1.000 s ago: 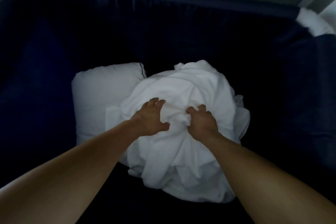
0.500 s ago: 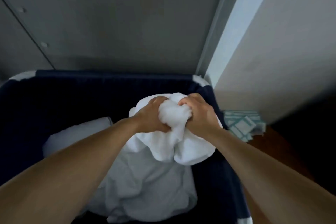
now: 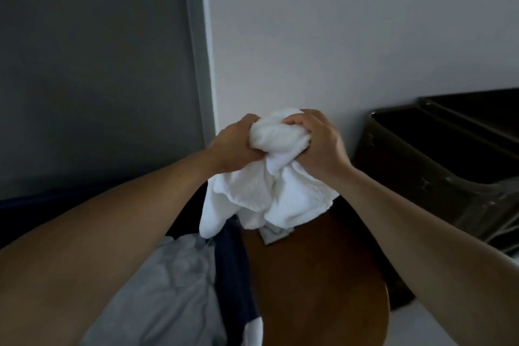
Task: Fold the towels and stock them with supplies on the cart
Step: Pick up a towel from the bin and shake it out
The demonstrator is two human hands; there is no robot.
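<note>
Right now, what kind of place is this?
Probably hotel housekeeping or laundry: left hand and right hand grip a bunched white towel by a navy fabric bin of white linen; a dark plastic-lined bin stands nearby.

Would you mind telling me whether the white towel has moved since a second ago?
Yes: the towel has risen out of the navy bin, toward its right wall.

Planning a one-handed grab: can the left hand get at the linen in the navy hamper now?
Probably not yet: the left hand and right hand both grip the bunched towel. The linen lies uncovered below the left forearm, so once freed the way looks open.
</note>
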